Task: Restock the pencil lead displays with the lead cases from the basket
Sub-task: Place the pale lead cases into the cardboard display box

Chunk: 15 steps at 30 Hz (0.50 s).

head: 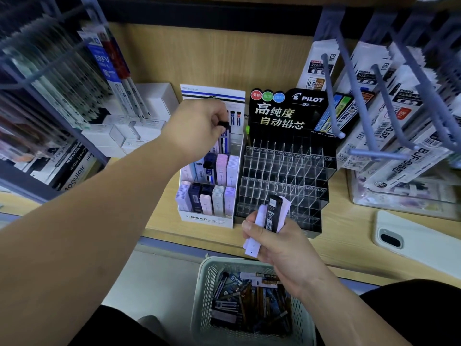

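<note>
Both hands are loaded: lower the dark case (223,125), pinched in the left hand (199,126), upright into the back row of the MONO display (207,218) while the right hand (284,248) grips the spare cases (272,216).

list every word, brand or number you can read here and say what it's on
"PILOT": black display header
"高纯度 自动铅芯": same header
"MONO": white display front
"0.5": hanging refill pack
"BJF-0.5": refill pack at far right
Too small or blurred: clear slot labels; print on the lead cases in the right hand
</note>
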### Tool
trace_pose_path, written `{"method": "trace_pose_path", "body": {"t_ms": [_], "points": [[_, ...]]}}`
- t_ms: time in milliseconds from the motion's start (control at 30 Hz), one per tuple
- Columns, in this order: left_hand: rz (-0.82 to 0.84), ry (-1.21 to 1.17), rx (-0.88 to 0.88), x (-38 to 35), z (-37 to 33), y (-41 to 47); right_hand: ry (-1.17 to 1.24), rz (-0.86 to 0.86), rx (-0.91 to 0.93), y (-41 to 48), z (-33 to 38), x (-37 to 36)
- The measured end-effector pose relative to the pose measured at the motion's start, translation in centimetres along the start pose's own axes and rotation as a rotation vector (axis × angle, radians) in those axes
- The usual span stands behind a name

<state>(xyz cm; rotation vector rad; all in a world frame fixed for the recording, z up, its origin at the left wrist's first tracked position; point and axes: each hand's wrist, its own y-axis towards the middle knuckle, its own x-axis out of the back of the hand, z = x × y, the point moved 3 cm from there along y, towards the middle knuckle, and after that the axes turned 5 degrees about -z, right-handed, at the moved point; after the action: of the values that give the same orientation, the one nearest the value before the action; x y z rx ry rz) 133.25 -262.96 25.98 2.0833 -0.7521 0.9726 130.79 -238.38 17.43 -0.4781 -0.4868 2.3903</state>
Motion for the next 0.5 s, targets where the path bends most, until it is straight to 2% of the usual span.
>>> {"method": "trace_pose_path", "body": {"t_ms": [133,300,500], "points": [[-0.053,0.081,-0.063,-0.1,-0.3,0.2,-0.002,-0.008,-0.018,0.1,-0.2,-0.1],[-0.025,0.185,-0.166,-0.5,-0.7,0.7,0.004,-0.011,-0.027,0.2,-0.3,-0.1],[-0.007,0.162,-0.202,-0.7,-1.2,0.7,0.009,-0.015,-0.029,0.2,-0.3,0.0]]}}
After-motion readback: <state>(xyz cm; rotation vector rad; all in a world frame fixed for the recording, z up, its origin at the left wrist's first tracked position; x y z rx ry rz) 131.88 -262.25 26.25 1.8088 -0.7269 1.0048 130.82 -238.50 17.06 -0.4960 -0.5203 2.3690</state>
